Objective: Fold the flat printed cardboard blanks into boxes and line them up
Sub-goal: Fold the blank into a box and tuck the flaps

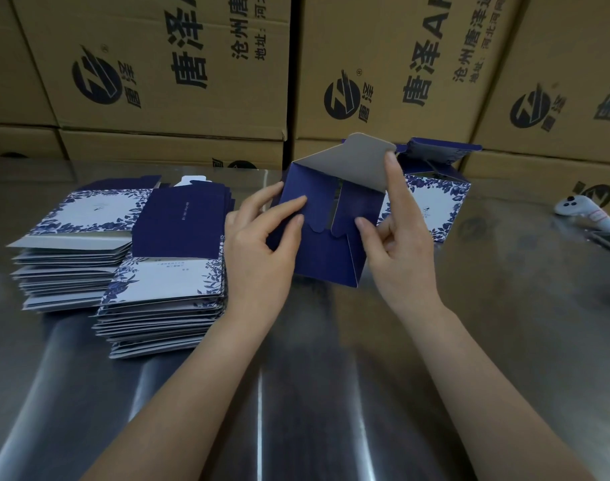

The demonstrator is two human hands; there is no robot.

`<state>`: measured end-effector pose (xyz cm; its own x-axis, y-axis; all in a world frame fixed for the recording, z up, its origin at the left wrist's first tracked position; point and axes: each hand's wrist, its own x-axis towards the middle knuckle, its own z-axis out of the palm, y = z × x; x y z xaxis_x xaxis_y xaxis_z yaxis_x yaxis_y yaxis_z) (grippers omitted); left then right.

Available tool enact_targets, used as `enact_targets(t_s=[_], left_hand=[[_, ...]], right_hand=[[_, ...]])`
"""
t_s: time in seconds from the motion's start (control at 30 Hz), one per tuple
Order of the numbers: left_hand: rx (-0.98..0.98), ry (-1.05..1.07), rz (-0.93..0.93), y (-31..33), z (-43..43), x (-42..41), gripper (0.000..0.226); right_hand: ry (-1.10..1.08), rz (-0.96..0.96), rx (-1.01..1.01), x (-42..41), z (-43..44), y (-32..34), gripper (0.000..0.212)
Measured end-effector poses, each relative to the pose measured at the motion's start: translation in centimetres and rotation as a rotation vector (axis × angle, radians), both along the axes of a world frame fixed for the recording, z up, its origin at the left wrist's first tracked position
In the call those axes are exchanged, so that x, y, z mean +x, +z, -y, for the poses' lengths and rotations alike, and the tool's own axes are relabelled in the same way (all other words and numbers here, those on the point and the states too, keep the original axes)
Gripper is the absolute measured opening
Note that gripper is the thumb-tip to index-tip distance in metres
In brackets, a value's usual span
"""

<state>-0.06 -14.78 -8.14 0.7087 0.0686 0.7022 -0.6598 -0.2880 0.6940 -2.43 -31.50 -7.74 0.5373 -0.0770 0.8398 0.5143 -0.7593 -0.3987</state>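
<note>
I hold a dark blue cardboard box (326, 251), partly folded, above the steel table with its end flaps facing me. My left hand (262, 244) grips its left side and its fingers press the left flap inward. My right hand (397, 234) grips the right side: the thumb presses the right flap, and the fingers pinch the large grey-backed flap (352, 164) that stands up at the top. Two stacks of flat blue-and-white floral blanks (164, 272) (78, 244) lie to the left. One folded box (432, 199) stands behind my right hand, its lid open.
Large brown shipping cartons (164, 64) form a wall along the back of the steel table (314, 394). A white handheld controller (586, 212) and a dark phone (609, 241) lie at the right edge.
</note>
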Motion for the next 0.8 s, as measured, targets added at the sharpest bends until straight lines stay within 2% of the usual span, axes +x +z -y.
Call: enact_targets(t_s=[0.1,0.2,0.27,0.33,0.5,0.7,0.8], left_hand=[[-0.065,-0.013,-0.018,0.0,-0.1,0.0,0.024],[-0.108,-0.020,-0.040,0.1,0.0,-0.1,0.024],[-0.151,-0.027,-0.057,0.2,0.1,-0.2,0.021],[-0.192,-0.033,-0.067,0.3,0.1,-0.4,0.019],[-0.273,-0.001,-0.135,0.1,0.3,-0.3,0.015],[-0.330,-0.037,-0.262,-0.3,0.7,-0.2,0.037],[-0.319,-0.033,-0.275,-0.3,0.6,0.0,0.038]], right_hand=[[0.035,-0.028,0.140,0.2,0.1,-0.2,0.093],[0.075,-0.056,0.353,0.4,-0.1,-0.5,0.091],[0.100,-0.094,0.511,0.7,-0.1,-0.6,0.079],[0.134,-0.148,0.624,0.9,-0.3,-0.6,0.057],[0.231,-0.194,0.700,1.1,-1.0,-1.0,0.038],[0.371,-0.236,0.754,1.2,-1.3,-1.1,0.038],[0.368,-0.252,0.745,1.2,-1.4,-1.3,0.044]])
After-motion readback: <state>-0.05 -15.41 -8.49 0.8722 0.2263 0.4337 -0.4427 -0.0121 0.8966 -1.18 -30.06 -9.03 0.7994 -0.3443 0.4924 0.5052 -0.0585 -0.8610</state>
